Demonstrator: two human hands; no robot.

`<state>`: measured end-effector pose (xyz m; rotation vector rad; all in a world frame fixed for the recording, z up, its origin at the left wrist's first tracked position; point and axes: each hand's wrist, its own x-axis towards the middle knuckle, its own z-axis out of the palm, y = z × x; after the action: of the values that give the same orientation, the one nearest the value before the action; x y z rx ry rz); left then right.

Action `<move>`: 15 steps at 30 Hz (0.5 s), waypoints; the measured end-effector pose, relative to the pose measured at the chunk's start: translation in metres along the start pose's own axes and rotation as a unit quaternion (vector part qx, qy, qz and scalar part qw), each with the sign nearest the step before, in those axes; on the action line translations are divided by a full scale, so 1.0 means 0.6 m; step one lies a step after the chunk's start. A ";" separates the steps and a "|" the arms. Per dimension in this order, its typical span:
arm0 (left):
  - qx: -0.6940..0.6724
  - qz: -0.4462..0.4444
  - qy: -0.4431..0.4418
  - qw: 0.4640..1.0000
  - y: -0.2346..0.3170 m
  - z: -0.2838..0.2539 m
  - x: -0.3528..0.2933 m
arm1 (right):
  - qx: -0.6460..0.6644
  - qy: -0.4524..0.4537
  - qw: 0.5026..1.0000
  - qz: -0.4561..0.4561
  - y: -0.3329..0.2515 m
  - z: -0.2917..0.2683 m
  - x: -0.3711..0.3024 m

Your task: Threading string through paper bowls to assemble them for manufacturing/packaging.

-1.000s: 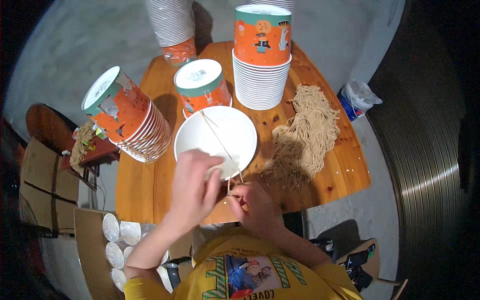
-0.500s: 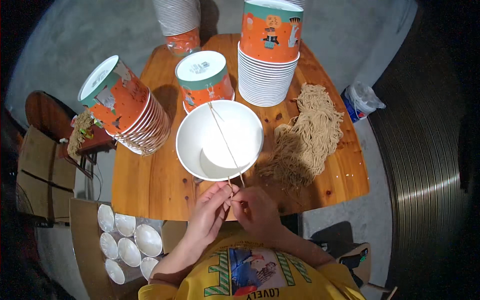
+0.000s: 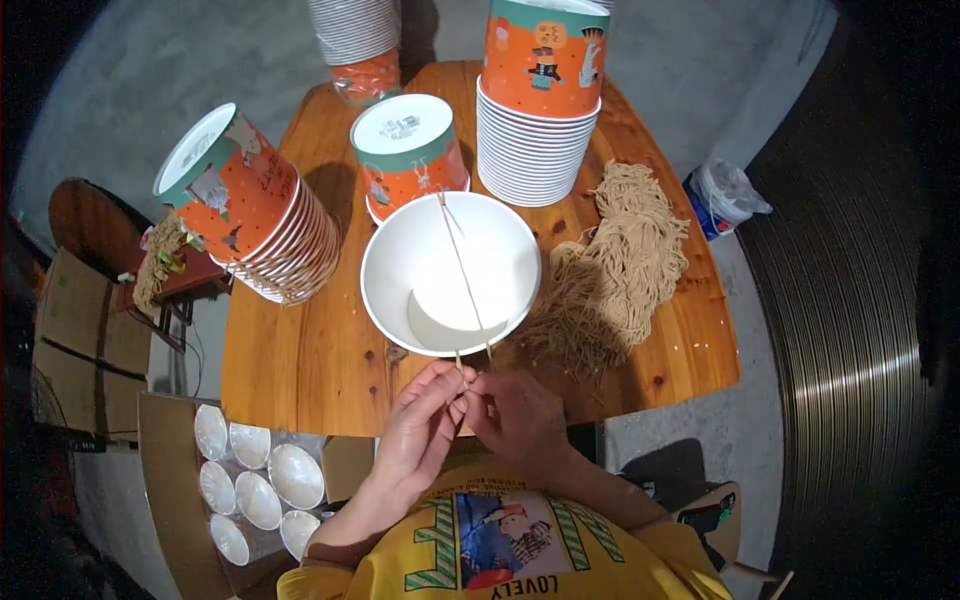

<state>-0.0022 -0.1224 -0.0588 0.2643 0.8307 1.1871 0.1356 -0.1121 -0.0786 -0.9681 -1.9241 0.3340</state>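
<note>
A white paper bucket (image 3: 400,290) stands at the table's middle, its open mouth tilted toward me. A tan cord (image 3: 461,262) runs across that mouth and over the near rim down to my fingers. My left hand (image 3: 422,420) pinches the cord just below the rim. Close against it, my right hand (image 3: 518,415) is closed on the cord too; its fingertips are partly hidden. On the right lies a bundle of tan cords (image 3: 640,250), loose ends spread toward the bucket.
Upside-down stacks of orange-and-green buckets stand at left (image 3: 240,215), centre back (image 3: 405,150) and right back (image 3: 540,90) on the wooden table (image 3: 300,390). Cord wraps the left stack's rims. A carton (image 3: 170,500) of wrapped white buckets sits below the table's left edge.
The bucket has shifted slightly right and tipped a little, the cord moving with it. My hands remain together at the near rim, still pinching the cord.
</note>
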 end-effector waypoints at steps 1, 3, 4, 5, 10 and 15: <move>-0.001 0.000 -0.014 1.000 0.001 0.001 0.000 | -0.009 -0.001 1.000 0.003 -0.002 0.000 0.001; -0.001 -0.001 -0.029 1.000 0.002 0.003 -0.002 | -0.018 -0.001 1.000 0.006 -0.004 0.000 0.001; -0.004 0.004 -0.049 0.999 0.002 0.003 -0.003 | -0.016 -0.009 1.000 0.007 -0.004 0.001 0.000; -0.007 0.008 -0.067 0.998 0.002 0.002 -0.003 | -0.014 -0.016 1.000 0.010 -0.004 0.002 0.000; -0.001 0.022 -0.058 0.998 0.002 0.016 -0.009 | 0.012 -0.038 0.999 0.024 -0.002 -0.002 0.002; -0.014 0.010 -0.052 0.999 0.006 -0.003 0.000 | 0.024 -0.018 0.999 0.024 0.002 0.002 -0.002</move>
<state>-0.0061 -0.1216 -0.0580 0.3094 0.7221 1.1919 0.1355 -0.1121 -0.0808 -0.9839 -1.9194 0.4260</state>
